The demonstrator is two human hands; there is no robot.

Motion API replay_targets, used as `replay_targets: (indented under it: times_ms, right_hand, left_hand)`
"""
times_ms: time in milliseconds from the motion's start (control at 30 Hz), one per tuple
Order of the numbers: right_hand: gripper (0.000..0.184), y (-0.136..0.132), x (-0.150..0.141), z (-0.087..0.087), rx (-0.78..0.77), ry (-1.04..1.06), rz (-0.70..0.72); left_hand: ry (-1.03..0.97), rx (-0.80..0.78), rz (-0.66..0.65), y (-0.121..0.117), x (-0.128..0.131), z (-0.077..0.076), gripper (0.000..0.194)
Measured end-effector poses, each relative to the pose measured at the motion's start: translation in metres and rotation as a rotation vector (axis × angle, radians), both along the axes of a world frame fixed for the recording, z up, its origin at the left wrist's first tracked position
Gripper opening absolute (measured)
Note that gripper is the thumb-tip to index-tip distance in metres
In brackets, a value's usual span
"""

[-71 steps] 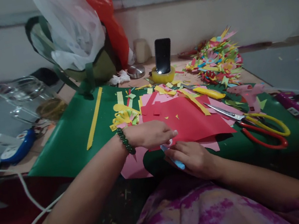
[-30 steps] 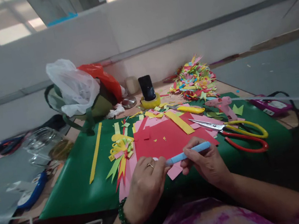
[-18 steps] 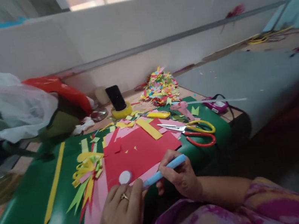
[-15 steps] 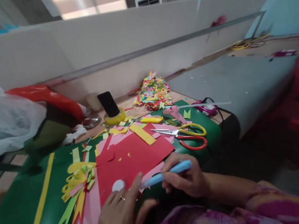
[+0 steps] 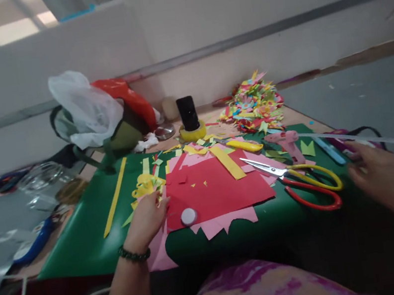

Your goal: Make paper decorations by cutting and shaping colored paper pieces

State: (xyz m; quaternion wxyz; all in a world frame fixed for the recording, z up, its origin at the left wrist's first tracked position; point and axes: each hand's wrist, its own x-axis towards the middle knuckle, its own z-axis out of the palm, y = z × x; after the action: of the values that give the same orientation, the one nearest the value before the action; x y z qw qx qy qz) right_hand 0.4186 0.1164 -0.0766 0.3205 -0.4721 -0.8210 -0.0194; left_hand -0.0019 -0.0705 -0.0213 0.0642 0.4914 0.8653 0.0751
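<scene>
My left hand (image 5: pixel 147 218) lies over a yellow and green paper-strip bow (image 5: pixel 146 181) left of the red paper sheet (image 5: pixel 211 185). Its fingers are pinched at the bow's lower part, and the hand covers most of the streamers. At the right, my right hand (image 5: pixel 383 176) is blurred, beside the light-blue pen-like tool (image 5: pixel 329 150) lying on the green mat (image 5: pixel 281 224). Its fingers are too smeared to read. Scissors (image 5: pixel 284 173) with yellow and red handles lie partly open between my hands. A white round cap (image 5: pixel 189 216) rests on the red sheet.
Behind the sheet are a yellow-handled cutter (image 5: pixel 245 145), a pink glue gun (image 5: pixel 287 143) with a clear stick, and a phone (image 5: pixel 188 113) on a yellow tape roll (image 5: pixel 194 132). A heap of paper pieces (image 5: pixel 253 103) stands at the back. Bags (image 5: pixel 92 109) are at the left.
My right hand has let go of the light-blue tool, now on the mat, and moved right. My left hand has moved from the red sheet to the bow. The view has turned left.
</scene>
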Motion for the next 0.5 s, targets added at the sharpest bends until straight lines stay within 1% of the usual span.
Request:
replay_targets:
  times_ms: [33, 67, 133, 167, 200, 233, 267, 367, 433, 500]
  right_hand:
    - [0.034, -0.015, -0.011, 0.003, 0.047, -0.016, -0.068]
    - [0.03, -0.031, -0.025, 0.006, 0.04, -0.03, 0.004]
    - [0.021, -0.062, -0.06, 0.009, -0.033, 0.027, 0.326]
    - [0.02, -0.075, -0.077, 0.01, -0.063, 0.023, 0.493]
    - [0.02, -0.084, -0.094, 0.011, -0.096, 0.004, 0.607]
    - [0.02, -0.09, -0.11, 0.011, -0.131, -0.017, 0.66]
    - [0.02, -0.094, -0.123, 0.011, -0.155, -0.051, 0.695]
    - [0.017, -0.098, -0.156, 0.015, -0.278, -0.202, 0.688]
    - [0.023, -0.103, -0.176, 0.022, -0.359, -0.287, 0.666]
    - [0.038, -0.111, -0.198, 0.029, -0.4, -0.322, 0.625]
  left_hand:
    - [-0.009, -0.017, -0.008, 0.002, 0.001, 0.001, 0.029]
    - [-0.007, -0.032, -0.014, 0.005, 0.002, 0.003, 0.028]
    - [-0.001, -0.061, -0.013, 0.007, 0.004, 0.004, 0.028]
    - [-0.007, -0.071, -0.004, 0.008, 0.005, 0.004, 0.028]
    - [-0.023, -0.074, 0.008, 0.009, 0.006, 0.003, 0.027]
    - [-0.046, -0.064, 0.017, 0.009, 0.006, 0.002, 0.026]
    - [-0.072, -0.039, 0.025, 0.009, 0.005, 0.0, 0.026]
    - [-0.164, 0.095, 0.062, 0.007, 0.002, -0.01, 0.027]
    - [-0.299, 0.208, 0.123, 0.005, 0.001, -0.017, 0.038]
    - [-0.505, 0.33, 0.179, 0.002, 0.0, -0.022, 0.057]
